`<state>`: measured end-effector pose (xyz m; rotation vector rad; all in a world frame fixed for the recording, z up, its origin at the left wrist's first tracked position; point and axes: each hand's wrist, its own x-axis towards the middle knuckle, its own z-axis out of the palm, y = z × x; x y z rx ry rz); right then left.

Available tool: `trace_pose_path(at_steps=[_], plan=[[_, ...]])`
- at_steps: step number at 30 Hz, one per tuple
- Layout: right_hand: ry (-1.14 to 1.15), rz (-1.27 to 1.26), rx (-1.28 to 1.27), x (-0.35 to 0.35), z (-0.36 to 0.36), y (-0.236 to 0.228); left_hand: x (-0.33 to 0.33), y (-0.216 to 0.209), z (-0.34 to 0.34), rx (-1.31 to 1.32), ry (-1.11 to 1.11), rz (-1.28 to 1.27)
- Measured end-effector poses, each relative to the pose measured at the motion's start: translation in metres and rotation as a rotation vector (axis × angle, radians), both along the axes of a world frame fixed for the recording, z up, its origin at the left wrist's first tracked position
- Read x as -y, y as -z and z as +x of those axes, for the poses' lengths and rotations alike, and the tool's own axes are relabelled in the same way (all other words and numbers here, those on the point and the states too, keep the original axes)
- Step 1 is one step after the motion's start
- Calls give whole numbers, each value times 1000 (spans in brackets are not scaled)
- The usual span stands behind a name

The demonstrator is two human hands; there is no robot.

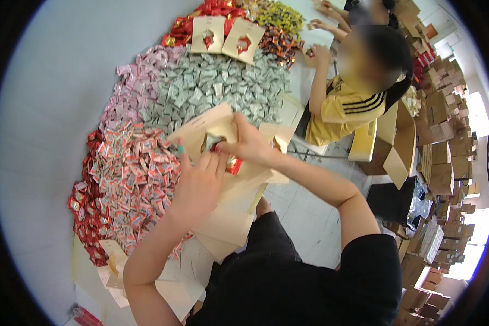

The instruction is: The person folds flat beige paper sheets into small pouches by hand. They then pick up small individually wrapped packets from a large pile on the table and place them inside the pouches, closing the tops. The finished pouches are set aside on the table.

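Observation:
My right hand [251,142] grips a cream paper box [204,124] by its right side, thumb by the cut-out window. A pale green piece shows through the window. My left hand [200,182] reaches the same window from below, its fingertips pinched on a small dark red wrapped candy [214,146], partly hidden by the fingers. A green band circles one left finger, which stretches along the box. Beneath my hands lie more cream boxes [236,187], and a red shiny wrapper [234,165] shows beside my left fingers.
Heaps of pale green candies [217,87], pink candies [136,81], orange-and-white packets [133,179] and red candies [89,212] cover the table. Two cream boxes [207,35] rest on the far heap. A co-worker in a yellow shirt [348,106] sits at the right; stacked cartons [445,119] stand behind.

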<state>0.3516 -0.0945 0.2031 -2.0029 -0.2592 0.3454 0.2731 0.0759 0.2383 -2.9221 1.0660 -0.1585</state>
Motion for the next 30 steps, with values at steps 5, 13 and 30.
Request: trace_pose_path(at_steps=[5,13,30], plan=[[87,103,-138,28,2,25,22,-10,13,-83,99,-33],[564,182,-273,184,108,89,-13,36,-32,-91,-289,-361],[382,-617,883,220,176,148,-216,46,-369,-913,-1753,289]])
